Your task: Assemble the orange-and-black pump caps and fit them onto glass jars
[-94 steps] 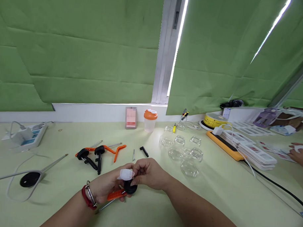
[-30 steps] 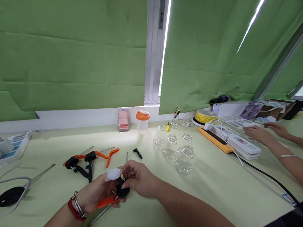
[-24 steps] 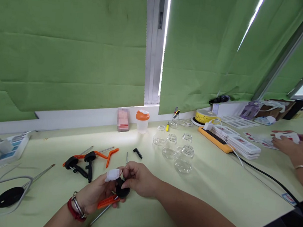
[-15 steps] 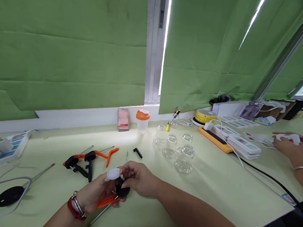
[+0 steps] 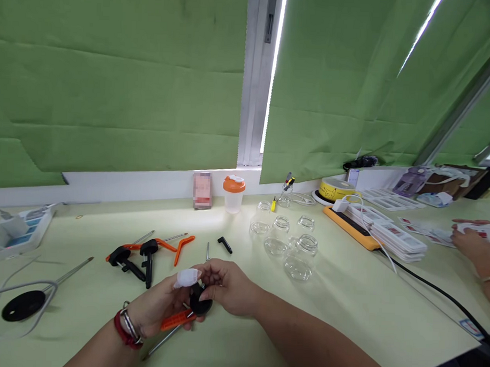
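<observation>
My left hand [image 5: 166,304], with a white wrap on its thumb, is closed around an orange-handled tool [image 5: 176,320] that has a black round part [image 5: 200,304] and a metal rod. The fingertips of my right hand [image 5: 225,287] pinch the black part from the right. Both hands meet low in the middle, over the table. Behind them lie two black pieces [image 5: 149,250] with orange and metal parts, a loose orange piece [image 5: 183,248] and a small black bent piece [image 5: 225,245].
Glass jars [image 5: 301,257] stand right of my hands. An orange-lidded cup [image 5: 233,195] is at the back. A power strip [image 5: 350,228] and stacked cards [image 5: 399,240] lie right, near another person's hands [image 5: 473,247]. A cable and black disc [image 5: 23,306] are left.
The whole view has shifted slightly, so the table items appear a little further right. My hands keep the same hold on the tool and its black part.
</observation>
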{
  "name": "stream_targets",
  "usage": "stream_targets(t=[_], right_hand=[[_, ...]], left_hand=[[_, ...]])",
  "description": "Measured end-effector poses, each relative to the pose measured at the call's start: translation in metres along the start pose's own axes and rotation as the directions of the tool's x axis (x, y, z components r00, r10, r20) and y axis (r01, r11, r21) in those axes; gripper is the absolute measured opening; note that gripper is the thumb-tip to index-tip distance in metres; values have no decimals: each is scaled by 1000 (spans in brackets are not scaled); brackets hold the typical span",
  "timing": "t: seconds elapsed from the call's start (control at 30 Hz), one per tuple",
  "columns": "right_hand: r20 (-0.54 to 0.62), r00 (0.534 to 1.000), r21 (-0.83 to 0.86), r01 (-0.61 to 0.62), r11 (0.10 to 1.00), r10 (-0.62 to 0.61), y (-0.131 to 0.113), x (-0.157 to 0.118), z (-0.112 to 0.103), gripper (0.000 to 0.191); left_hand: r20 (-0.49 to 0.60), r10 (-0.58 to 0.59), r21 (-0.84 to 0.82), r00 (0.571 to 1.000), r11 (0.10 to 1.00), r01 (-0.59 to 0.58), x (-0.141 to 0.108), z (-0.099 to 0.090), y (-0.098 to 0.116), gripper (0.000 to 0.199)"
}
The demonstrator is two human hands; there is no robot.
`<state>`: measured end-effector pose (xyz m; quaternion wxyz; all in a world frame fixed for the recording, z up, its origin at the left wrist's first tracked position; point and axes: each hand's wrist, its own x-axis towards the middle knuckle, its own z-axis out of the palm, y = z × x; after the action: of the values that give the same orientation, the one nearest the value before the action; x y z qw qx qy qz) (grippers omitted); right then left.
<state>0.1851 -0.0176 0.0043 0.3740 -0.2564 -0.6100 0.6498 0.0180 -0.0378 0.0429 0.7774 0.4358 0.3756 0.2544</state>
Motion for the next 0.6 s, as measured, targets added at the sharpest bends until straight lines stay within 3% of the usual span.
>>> stream_targets(t=[0.2,0.6], right_hand=[[5,998,-12,63,998,-63,1,0,-1,26],[25,998,41,52,998,-53,0,1,-2,31]], left_hand=[[34,11,0,999,1000,-11,0,0,0,43],[-10,-4,6,1000,1000,4,0,2,2,38]])
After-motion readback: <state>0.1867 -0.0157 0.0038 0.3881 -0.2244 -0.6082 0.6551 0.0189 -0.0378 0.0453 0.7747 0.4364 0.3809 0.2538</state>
